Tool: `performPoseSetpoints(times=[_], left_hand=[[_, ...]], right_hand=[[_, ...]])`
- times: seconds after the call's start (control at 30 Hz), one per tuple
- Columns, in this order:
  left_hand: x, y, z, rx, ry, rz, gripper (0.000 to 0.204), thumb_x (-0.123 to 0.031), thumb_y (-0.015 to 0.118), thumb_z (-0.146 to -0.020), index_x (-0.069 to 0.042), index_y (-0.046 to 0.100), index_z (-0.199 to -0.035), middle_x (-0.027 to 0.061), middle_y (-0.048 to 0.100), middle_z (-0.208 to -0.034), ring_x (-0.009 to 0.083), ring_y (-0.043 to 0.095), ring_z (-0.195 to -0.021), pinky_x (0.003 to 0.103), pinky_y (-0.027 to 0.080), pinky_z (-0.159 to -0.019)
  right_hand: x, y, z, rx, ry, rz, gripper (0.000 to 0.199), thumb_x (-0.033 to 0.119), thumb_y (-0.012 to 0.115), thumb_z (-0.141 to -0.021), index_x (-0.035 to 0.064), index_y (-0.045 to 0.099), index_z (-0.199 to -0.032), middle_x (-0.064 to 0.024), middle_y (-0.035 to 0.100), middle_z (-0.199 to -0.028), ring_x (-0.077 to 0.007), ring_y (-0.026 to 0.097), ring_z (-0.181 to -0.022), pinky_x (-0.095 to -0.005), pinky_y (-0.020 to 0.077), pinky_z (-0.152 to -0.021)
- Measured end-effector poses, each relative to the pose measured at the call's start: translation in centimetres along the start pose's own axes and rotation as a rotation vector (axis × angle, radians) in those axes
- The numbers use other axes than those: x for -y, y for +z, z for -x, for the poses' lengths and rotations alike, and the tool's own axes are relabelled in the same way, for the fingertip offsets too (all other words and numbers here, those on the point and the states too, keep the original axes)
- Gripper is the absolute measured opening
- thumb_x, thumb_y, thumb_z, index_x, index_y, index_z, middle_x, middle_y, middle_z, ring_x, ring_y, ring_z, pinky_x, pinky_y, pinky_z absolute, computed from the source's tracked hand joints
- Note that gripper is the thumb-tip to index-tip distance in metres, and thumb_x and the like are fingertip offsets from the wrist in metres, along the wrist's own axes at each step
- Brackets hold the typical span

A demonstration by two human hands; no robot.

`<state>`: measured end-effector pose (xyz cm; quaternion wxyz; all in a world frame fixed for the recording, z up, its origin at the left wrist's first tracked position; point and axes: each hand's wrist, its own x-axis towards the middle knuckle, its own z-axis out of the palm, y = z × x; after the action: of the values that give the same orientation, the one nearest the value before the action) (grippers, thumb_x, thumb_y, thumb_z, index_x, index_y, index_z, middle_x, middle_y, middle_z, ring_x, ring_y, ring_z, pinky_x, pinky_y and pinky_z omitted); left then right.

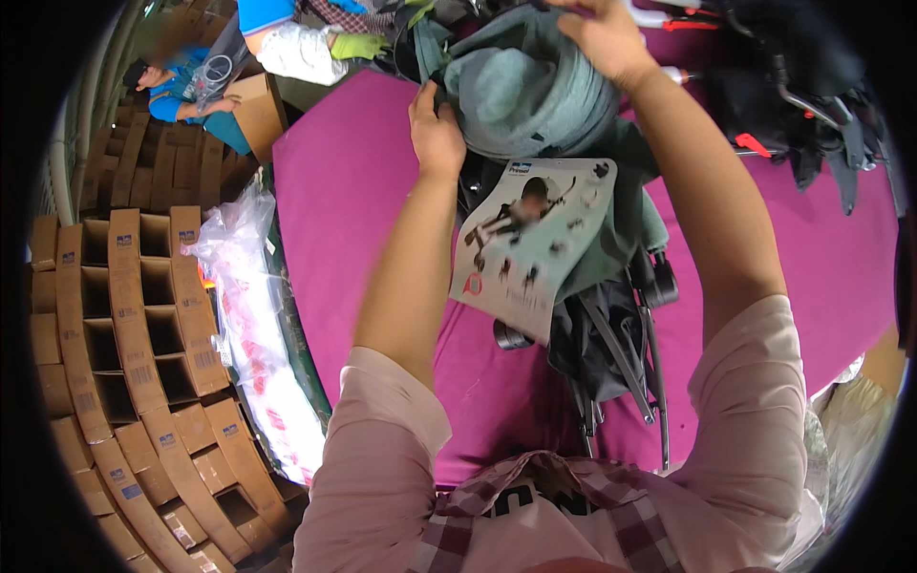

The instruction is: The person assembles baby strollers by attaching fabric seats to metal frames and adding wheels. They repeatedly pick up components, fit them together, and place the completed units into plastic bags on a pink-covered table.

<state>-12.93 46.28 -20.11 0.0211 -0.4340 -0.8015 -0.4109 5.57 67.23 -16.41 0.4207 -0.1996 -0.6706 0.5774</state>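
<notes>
A folded stroller with a grey-green fabric canopy and dark frame legs lies on the magenta-covered table. My left hand is closed at the canopy's left edge, its fingertips partly hidden by the fabric. At the canopy's upper right, my right hand has its fingers bent over the rim, close to the top of the picture. A printed card with a stroller picture hangs from the canopy's near side, over the seat fabric and frame.
The magenta cloth covers the table. More dark stroller frames with red parts lie at the far right. Stacked cardboard boxes and clear plastic wrap are on the left. A person in blue handles a carton; a green-gloved hand is beyond the table.
</notes>
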Motion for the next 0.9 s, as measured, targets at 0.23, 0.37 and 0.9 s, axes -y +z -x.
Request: performPoseSetpoints(times=[0.23, 0.37, 0.9], left_hand=[[-1.1, -5.3, 6.1, 0.012, -0.143, 0.292, 0.046, -0.037, 0.045, -0.103, -0.003, 0.058, -0.13, 0.0219, 0.061, -0.125, 0.0363, 0.057, -0.118, 0.04, 0.044, -0.1], [-1.6, -11.5, 12.9, 0.271, -0.107, 0.415, 0.046, -0.038, 0.047, -0.103, -0.003, 0.057, -0.132, 0.0207, 0.063, -0.125, 0.0325, 0.059, -0.12, 0.037, 0.046, -0.099], [-0.7, -22.5, 38.8, 0.477, -0.13, 0.604, 0.035, -0.025, 0.042, -0.106, 0.001, 0.065, -0.109, 0.0156, 0.073, -0.091, 0.025, 0.071, -0.084, 0.035, 0.055, -0.077]], right_hand=[[6.5, 2.3, 11.2, -0.278, -0.112, 0.623, 0.042, 0.034, 0.051, -0.1, 0.0027, 0.059, -0.126, -0.0223, 0.058, -0.126, -0.0368, 0.054, -0.12, -0.0385, 0.0413, -0.102], [5.6, -2.9, 23.6, -0.281, -0.007, 0.558, 0.032, 0.021, 0.05, -0.099, 0.0005, 0.059, -0.122, -0.0209, 0.06, -0.113, -0.0363, 0.056, -0.107, -0.0406, 0.0457, -0.091], [9.8, 5.0, 63.9, -0.341, 1.222, 0.292, 0.054, 0.052, 0.067, -0.089, -0.0003, 0.066, -0.101, -0.0093, 0.062, -0.067, -0.0189, 0.061, -0.052, -0.0322, 0.0555, -0.049]])
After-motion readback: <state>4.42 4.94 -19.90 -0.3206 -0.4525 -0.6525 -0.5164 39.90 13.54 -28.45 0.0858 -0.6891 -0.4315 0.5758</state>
